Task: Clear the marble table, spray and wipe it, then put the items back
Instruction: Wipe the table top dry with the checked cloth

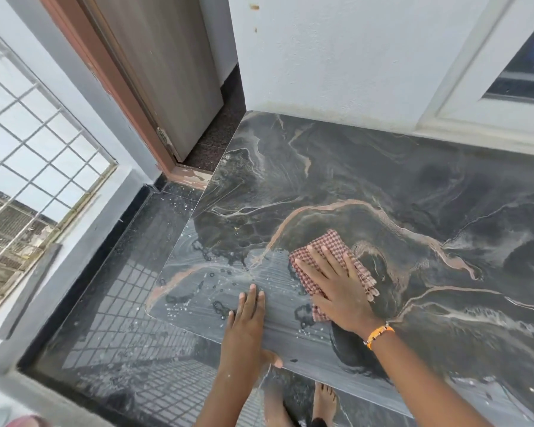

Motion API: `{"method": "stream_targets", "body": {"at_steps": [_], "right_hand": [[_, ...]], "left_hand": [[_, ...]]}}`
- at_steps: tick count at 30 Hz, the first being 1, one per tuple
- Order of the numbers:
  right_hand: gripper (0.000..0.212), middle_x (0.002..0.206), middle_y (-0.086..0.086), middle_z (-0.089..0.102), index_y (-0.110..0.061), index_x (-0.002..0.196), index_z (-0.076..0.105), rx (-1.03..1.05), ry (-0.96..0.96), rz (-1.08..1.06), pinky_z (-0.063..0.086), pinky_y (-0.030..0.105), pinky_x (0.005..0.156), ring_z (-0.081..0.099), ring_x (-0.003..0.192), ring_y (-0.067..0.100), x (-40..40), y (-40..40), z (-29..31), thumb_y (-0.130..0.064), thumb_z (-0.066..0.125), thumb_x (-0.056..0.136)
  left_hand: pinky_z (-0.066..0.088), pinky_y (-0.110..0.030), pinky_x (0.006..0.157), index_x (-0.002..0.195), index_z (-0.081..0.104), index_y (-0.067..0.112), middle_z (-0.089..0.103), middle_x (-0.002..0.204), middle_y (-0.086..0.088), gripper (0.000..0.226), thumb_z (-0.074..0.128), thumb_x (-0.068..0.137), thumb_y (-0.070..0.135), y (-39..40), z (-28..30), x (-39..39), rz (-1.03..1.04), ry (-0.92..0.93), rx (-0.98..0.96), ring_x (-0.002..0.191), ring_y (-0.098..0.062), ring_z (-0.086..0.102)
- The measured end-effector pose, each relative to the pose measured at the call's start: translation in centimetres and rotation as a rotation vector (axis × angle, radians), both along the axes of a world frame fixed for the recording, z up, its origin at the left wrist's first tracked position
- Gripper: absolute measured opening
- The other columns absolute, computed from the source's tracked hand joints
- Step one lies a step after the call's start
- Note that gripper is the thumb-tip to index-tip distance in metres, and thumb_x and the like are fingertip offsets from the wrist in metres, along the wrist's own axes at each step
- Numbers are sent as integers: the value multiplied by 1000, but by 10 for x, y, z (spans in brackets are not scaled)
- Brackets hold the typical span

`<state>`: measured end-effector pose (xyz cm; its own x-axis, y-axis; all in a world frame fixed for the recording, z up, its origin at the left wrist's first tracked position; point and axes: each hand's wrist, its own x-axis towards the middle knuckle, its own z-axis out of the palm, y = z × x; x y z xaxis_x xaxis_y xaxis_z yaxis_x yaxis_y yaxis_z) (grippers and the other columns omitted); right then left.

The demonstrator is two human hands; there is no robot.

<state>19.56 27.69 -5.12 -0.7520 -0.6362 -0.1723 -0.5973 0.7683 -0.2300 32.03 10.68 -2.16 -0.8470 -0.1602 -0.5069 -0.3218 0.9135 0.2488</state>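
Right hand (339, 291) flat on cloth (327, 251); left hand (247, 322) flat on marble table (413, 186).

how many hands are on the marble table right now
2. The left hand lies flat near the table's front left corner, thumb over the edge. The right hand presses flat on the checked cloth just right of it.

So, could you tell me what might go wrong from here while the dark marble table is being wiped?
1. The right hand presses the red checked cloth flat near the wet corner of the dark marble table; it could push droplets off the edge.
2. The glossy dark floor already shows specks beside the bare feet, so slipping seems possible.
3. The left hand leans on damp marble at the table's edge and might slide.
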Motion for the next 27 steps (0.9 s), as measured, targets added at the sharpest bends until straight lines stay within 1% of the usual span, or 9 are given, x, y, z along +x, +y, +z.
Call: {"method": "stream_targets", "body": {"at_steps": [2,4,10,14,16,18,21,25,27], "right_hand": [[68,155,2,20,-31,146,26,20,37,-47,2,50,113,23,142,27,45,2,-7,-42,31,79],[69,154,7,27,-26,145,30,14,19,-98,14,54,109,26,139,29,75,-3,-7,-42,34,78],[63,152,8,31,-24,143,34,0,23,-171,19,59,107,34,137,32,27,-38,-4,-41,29,83],[60,159,6,4,-26,149,12,-46,-32,-336,3,60,112,3,146,30,-50,-77,-1,-38,33,94],[60,159,6,-1,-26,149,9,-57,-29,-364,-1,60,113,-3,146,31,-79,-98,1,-38,33,96],[58,159,3,1,-28,149,11,-66,-37,-304,-1,59,113,-2,146,29,-99,-115,3,-37,34,96],[56,159,-3,3,-33,148,15,-57,-54,-68,-2,56,114,0,146,23,-112,-134,5,-35,34,95],[56,159,-8,3,-40,146,17,-63,-59,242,-6,52,115,-1,146,19,-91,-127,3,-32,36,94],[57,159,-9,3,-40,146,16,-52,-54,330,-7,51,115,-2,146,18,-73,-110,3,-32,36,93]], "left_hand": [[1,-37,118,146,-16,17,-27,153,5,122,75,69,42,1,1,0,30,7,11,143,-20,-18],[1,-38,119,147,-15,17,-30,149,7,123,77,67,41,3,3,0,45,9,17,143,-19,-17],[-2,-35,117,147,-12,21,-30,142,14,124,79,64,41,1,3,3,62,52,71,143,-17,-17],[-3,-32,116,147,-10,24,-24,149,14,125,81,62,39,0,2,4,91,76,98,142,-13,-16],[-3,-32,116,147,-9,24,-22,152,12,125,81,62,38,-2,-1,5,97,88,91,143,-12,-15],[-3,-32,116,147,-9,24,-23,151,12,125,81,62,37,-2,-3,5,98,95,89,142,-11,-16],[-4,-31,116,147,-10,24,-27,146,15,126,81,61,37,-3,-5,5,94,106,79,135,-7,-22],[-6,-31,115,147,-12,25,-29,145,16,124,79,64,42,-3,-5,8,72,117,68,133,-6,-24],[-8,-33,115,144,-21,24,-32,147,12,123,74,68,48,-3,-5,15,92,140,40,136,-12,-27]]}}
